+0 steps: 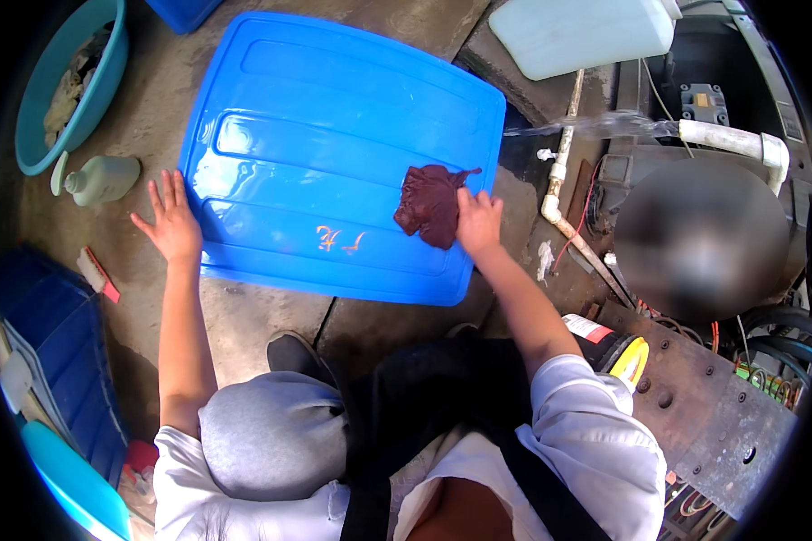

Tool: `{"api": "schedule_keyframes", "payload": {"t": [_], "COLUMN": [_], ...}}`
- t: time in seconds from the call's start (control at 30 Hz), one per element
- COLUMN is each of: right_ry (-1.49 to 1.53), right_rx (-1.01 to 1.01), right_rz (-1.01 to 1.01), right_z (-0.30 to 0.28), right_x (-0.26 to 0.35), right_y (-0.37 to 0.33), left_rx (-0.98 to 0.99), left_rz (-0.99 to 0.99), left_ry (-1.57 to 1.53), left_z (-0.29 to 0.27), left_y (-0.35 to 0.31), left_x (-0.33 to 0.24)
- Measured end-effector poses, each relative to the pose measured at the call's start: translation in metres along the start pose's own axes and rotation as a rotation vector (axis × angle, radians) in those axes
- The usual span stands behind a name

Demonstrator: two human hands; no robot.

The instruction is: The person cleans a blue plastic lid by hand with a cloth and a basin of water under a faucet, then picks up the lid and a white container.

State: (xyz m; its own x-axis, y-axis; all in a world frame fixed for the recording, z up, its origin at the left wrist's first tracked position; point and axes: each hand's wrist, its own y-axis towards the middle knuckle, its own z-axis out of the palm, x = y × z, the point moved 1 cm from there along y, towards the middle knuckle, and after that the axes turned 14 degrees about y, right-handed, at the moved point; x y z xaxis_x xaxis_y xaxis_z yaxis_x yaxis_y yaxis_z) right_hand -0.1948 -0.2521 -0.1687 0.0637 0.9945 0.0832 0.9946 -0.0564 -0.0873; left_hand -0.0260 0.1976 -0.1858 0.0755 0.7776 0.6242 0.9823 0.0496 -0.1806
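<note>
A large blue plastic lid (334,144), wet and shiny, lies in front of me with orange handwriting near its close edge. At its left edge my left hand (173,221) rests with the fingers spread and nothing in it. Over on the right side of the lid, my right hand (480,221) has its fingers curled on a crumpled dark brown cloth (431,206), which is pressed against the surface. Part of the cloth is hidden under the fingers.
Water streams from a white pipe (726,140) at the right, below a translucent jug (582,36). A teal basin (99,108), a pump bottle (106,180) and a red brush (99,275) are at the left. Metal machinery (704,388) stands at the lower right.
</note>
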Motion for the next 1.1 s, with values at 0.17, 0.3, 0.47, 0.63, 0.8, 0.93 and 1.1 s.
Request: {"api": "schedule_keyframes", "payload": {"t": [0.17,0.3,0.47,0.63,0.8,0.93,1.1], "right_ry": [-0.058,-0.244,-0.131,0.057,0.451,0.295,-0.024], "right_rx": [0.089,0.26,0.316,0.109,0.068,0.038,0.153], "right_rz": [-0.364,-0.772,-0.735,-0.373,0.104,-0.048,-0.491], "right_z": [-0.012,-0.03,-0.025,0.011,0.035,0.015,-0.006], "right_x": [0.001,-0.015,-0.017,-0.005,0.036,0.063,0.032], "right_y": [-0.006,0.04,0.048,0.005,-0.048,-0.076,-0.03], "left_rx": [-0.019,-0.023,0.011,0.044,0.011,0.021,0.004], "left_rz": [-0.05,-0.027,-0.041,-0.038,-0.04,-0.024,-0.016], "left_ry": [-0.031,-0.027,-0.011,0.005,-0.015,-0.004,-0.003], "left_z": [0.014,0.026,0.024,0.021,0.042,0.046,0.048], "left_y": [0.012,0.017,0.017,0.015,0.02,0.018,0.019], "left_x": [0.018,0.015,0.015,0.018,0.024,0.03,0.029]}}
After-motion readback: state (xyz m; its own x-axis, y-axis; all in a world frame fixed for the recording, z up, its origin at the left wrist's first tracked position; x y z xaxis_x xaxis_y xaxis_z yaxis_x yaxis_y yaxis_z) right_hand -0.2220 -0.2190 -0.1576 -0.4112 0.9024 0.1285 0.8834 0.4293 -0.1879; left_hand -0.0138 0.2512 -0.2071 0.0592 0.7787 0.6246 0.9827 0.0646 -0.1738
